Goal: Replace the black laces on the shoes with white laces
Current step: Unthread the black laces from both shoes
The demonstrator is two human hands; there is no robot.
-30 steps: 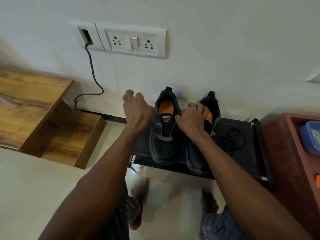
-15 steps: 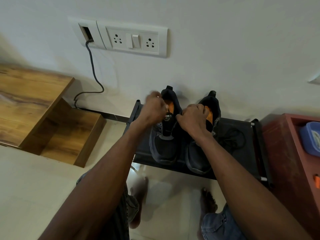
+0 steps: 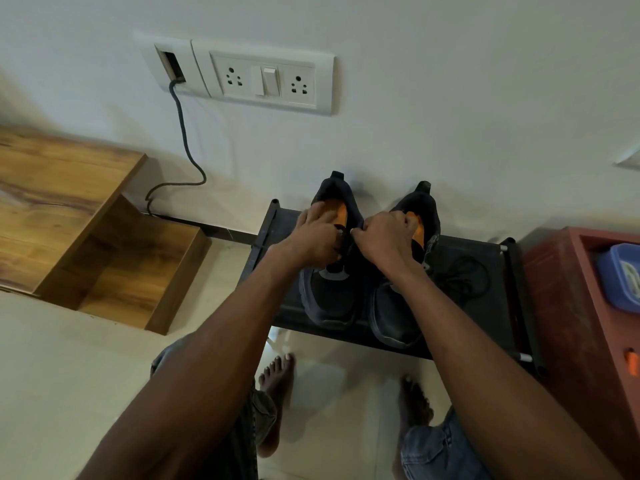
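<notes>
Two black shoes with orange insoles stand side by side on a low black rack [image 3: 495, 327], heels to the wall. My left hand [image 3: 317, 239] is down on the left shoe [image 3: 329, 299] at its tongue, fingers curled and pinching the black lace there. My right hand [image 3: 384, 237] sits between the two shoes, fingers curled on the left shoe's upper edge; it hides part of the right shoe [image 3: 394, 313]. A loose black lace [image 3: 464, 275] lies coiled on the rack to the right of the shoes. No white lace is in view.
A white socket panel [image 3: 263, 79] is on the wall with a dark cable [image 3: 183, 140] hanging from it. A wooden shelf unit [image 3: 69, 220] stands at the left. A red cabinet [image 3: 571, 306] with a blue box [image 3: 620, 275] is at the right. My bare feet are on the tiled floor below.
My left hand came down from beside the left shoe onto its tongue and took hold of the lace. My right hand stayed on the shoe.
</notes>
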